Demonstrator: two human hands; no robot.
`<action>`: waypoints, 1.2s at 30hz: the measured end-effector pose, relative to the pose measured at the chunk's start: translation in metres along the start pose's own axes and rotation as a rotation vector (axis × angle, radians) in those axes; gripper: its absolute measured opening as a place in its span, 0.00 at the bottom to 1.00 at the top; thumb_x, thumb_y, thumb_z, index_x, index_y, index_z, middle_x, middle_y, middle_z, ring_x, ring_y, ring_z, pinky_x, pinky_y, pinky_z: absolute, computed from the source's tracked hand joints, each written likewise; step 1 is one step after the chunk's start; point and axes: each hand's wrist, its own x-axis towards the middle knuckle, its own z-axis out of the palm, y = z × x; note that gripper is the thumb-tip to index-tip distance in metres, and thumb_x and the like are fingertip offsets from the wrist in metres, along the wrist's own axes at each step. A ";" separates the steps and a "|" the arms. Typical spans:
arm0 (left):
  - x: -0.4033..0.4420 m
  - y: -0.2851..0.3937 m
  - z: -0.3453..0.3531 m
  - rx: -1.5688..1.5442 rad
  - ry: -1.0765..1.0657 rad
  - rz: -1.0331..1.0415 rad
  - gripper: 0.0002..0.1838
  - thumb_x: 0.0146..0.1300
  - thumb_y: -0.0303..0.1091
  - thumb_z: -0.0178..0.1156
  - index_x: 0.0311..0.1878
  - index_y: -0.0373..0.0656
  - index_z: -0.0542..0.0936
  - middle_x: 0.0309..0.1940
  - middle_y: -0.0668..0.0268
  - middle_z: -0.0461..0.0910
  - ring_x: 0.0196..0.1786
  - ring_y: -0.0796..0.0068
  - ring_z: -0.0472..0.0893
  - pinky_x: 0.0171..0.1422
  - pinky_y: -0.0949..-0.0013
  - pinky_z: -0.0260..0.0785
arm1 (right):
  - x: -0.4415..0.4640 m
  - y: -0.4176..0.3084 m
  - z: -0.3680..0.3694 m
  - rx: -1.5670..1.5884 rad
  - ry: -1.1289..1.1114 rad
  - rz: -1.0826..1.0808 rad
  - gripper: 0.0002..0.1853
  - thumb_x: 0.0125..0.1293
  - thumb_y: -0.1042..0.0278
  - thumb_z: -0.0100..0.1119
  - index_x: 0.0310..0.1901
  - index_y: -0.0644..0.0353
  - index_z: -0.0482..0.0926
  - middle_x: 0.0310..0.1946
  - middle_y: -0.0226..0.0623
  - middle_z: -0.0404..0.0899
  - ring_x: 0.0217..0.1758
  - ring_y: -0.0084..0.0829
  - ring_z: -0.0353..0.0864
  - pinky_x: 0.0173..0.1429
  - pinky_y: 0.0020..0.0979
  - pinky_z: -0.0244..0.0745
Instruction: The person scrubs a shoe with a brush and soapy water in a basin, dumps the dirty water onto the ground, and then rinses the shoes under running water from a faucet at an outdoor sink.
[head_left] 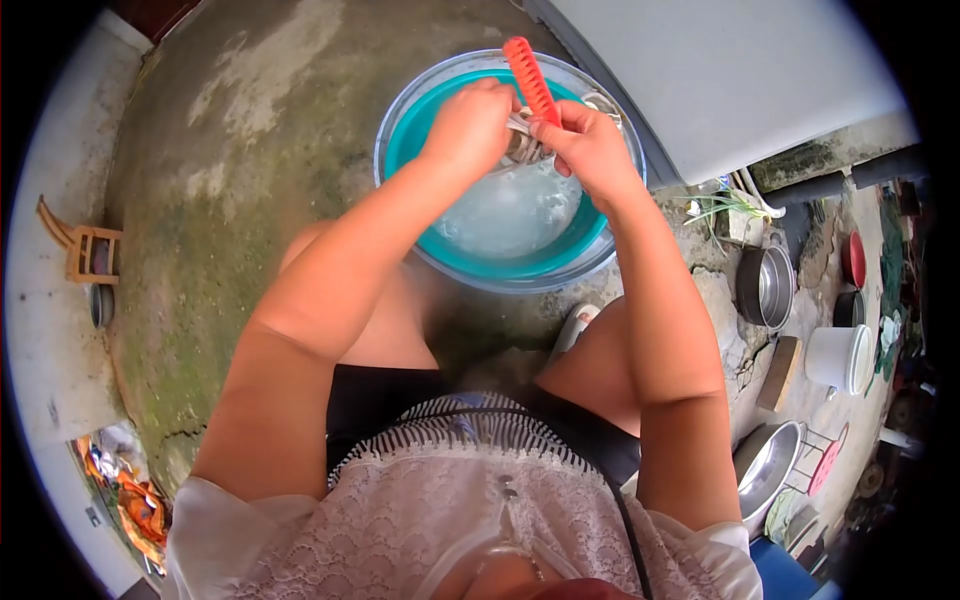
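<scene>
1. Holding the brush point(530, 80), the right hand point(590, 155) had thumb and fingers clamped on its near end; the brush slanted away above the basin point(500, 268).
2. Left hand point(470, 125): fingers curled at the pale item point(524, 147); could not tell whether they were clamped on it.
3. Item was between the hands, above cloudy water point(510, 215) in the basin.
4. Basin stood inside a larger tub point(597, 261).

By the left wall point(58, 345), a chair point(84, 255); nearer, an orange heap point(140, 508). On the floor point(215, 160) to the right, a plant point(722, 208) with a pot point(749, 288) just nearer, then a white bucket point(832, 358) beside a block point(779, 373), and closer in, a metal basin point(766, 460) next to a red stool point(826, 468).
</scene>
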 end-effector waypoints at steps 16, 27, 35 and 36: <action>0.008 0.002 -0.001 -1.065 -0.006 -0.700 0.18 0.80 0.39 0.51 0.66 0.43 0.76 0.57 0.60 0.82 0.59 0.70 0.80 0.63 0.65 0.72 | 0.005 0.003 -0.010 0.540 0.375 -0.010 0.05 0.73 0.71 0.48 0.43 0.60 0.74 0.32 0.30 0.75 0.26 0.23 0.71 0.31 0.27 0.69; 0.006 -0.012 0.005 -0.693 -0.126 -0.480 0.26 0.65 0.23 0.66 0.67 0.40 0.78 0.54 0.58 0.84 0.53 0.73 0.82 0.59 0.68 0.75 | -0.001 0.012 0.011 -0.453 0.234 -0.179 0.24 0.62 0.66 0.72 0.54 0.62 0.72 0.45 0.53 0.84 0.49 0.47 0.87 0.54 0.43 0.79; 0.007 -0.018 0.003 -0.693 -0.245 -0.464 0.26 0.63 0.25 0.68 0.66 0.40 0.79 0.52 0.61 0.84 0.52 0.75 0.83 0.57 0.68 0.76 | 0.007 0.005 -0.007 0.013 0.331 -0.015 0.22 0.64 0.75 0.68 0.58 0.63 0.74 0.42 0.37 0.85 0.39 0.24 0.85 0.30 0.27 0.80; 0.006 -0.014 -0.001 -0.702 -0.311 -0.492 0.26 0.63 0.26 0.68 0.65 0.40 0.79 0.52 0.62 0.84 0.52 0.75 0.83 0.57 0.68 0.76 | 0.006 0.001 -0.007 0.031 0.333 -0.024 0.22 0.64 0.75 0.68 0.59 0.62 0.74 0.42 0.36 0.85 0.39 0.24 0.84 0.31 0.27 0.80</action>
